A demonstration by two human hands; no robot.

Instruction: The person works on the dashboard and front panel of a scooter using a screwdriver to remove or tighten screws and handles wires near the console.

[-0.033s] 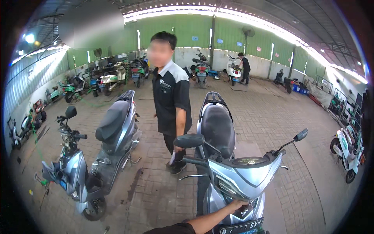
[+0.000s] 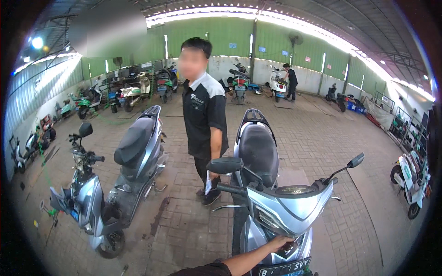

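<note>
My left hand (image 2: 280,244) reaches in from the lower edge in a dark sleeve. Its fingers are bent in against the front panel of a silver-blue scooter (image 2: 299,212), just below the headlight cowl. What the fingertips grip is hidden. A thin metal rod (image 2: 301,252) slants down from beside the fingertips, past the black number plate (image 2: 283,268). Something greenish shows at the rod's lower end, too cut off to name. The scooter faces me, its black seat (image 2: 258,149) behind the handlebar. My right hand is out of view.
Left of the scooter stands a person (image 2: 202,115) in a black and grey shirt, something pale in the lowered hand. A second silver scooter (image 2: 90,202) is parked further left. Several scooters line the far wall, near another person (image 2: 292,83). A white scooter (image 2: 412,177) stands far right.
The standing person has shifted slightly right, and the pale thing in that lowered hand hangs a little differently. My left hand stays at the scooter's front panel.
</note>
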